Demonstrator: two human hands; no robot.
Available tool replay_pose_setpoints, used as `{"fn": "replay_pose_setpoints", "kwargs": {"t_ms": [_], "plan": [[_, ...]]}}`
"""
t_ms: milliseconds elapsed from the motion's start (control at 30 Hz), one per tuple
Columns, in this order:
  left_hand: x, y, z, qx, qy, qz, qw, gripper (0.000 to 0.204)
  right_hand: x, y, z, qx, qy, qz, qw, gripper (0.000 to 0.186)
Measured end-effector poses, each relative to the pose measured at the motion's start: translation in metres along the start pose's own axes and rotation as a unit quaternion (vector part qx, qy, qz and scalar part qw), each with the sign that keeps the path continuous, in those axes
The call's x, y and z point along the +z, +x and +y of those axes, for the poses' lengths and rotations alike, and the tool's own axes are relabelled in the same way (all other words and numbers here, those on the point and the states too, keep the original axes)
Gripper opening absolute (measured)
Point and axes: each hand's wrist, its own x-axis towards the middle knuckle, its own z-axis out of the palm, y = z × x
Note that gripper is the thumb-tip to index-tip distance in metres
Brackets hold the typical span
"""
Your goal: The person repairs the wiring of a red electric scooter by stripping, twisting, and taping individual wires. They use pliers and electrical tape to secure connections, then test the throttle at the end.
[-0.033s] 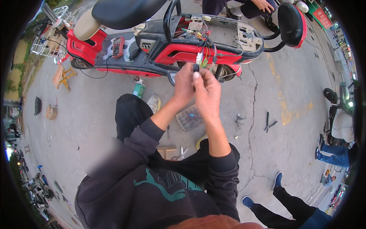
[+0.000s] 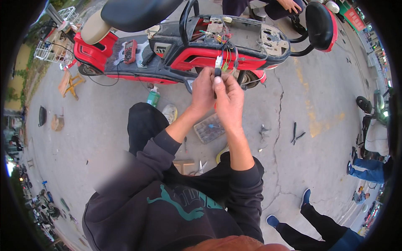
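Note:
My left hand and my right hand are closed together around a small black plastic piece, my right thumb lying along it. Just above it, a white connector hangs with thin coloured wires from the opened body of a red scooter. Something small and red shows between my hands, too hidden to make out. A red meter rests on the scooter's footboard. Beneath my forearms are a compartment box and scissors on the ground.
Pliers, a green bottle and a wooden stool are on the pavement. A person's hand is beyond the scooter. Another person's dark-trousered legs are at lower right; more people and a scooter are at far right.
My hands and the black piece have shifted very slightly up and right, nearer the white connector. A small red item now shows between my hands.

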Motion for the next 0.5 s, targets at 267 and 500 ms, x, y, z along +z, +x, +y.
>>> {"fn": "replay_pose_setpoints", "kwargs": {"t_ms": [267,500], "plan": [[-0.044,0.043,-0.013,-0.065,-0.120,-0.093,0.986,0.015,0.001,0.039,-0.003,0.089,0.128,-0.018,0.988,0.032],[-0.113,0.088,-0.002,-0.008,-0.108,-0.256,0.961,0.040,0.009,0.068,0.037,0.086,0.020,-0.004,0.996,0.040]]}}
